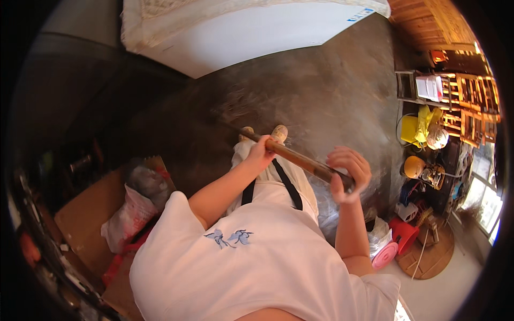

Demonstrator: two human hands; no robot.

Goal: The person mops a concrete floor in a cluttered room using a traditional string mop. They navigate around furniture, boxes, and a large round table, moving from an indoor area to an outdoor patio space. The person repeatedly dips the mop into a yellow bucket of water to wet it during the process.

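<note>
Your left hand is closed around the wooden pole, fingers wrapped, roughly midway along what shows of it. Your right hand is at the near end: fingers loosely curled and spread, thumb apart, pole end between thumb and fingers. Can't tell if that palm actually bears on the wood; the hand is a bit blurred.

Pole sits at a slant in front of your body, near end at your right hand, running past your left hand forward and left. Its far part narrows, darkens and blurs out over the concrete floor. Your shoes are just beyond the left hand, pole crossing near them. Your white shirt, with blue flower embroidery, is behind both hands.

Ahead of the hands, well apart: white box-shaped appliance with a lace cover on top. Left of and behind your left hand: cardboard with a pink-and-white plastic bag against it.

Well off to the right of your right hand: wooden chairs, white bucket, yellow bucket. Right and behind that hand: red plastic stool, pink round lid beside it, round wooden board.
</note>
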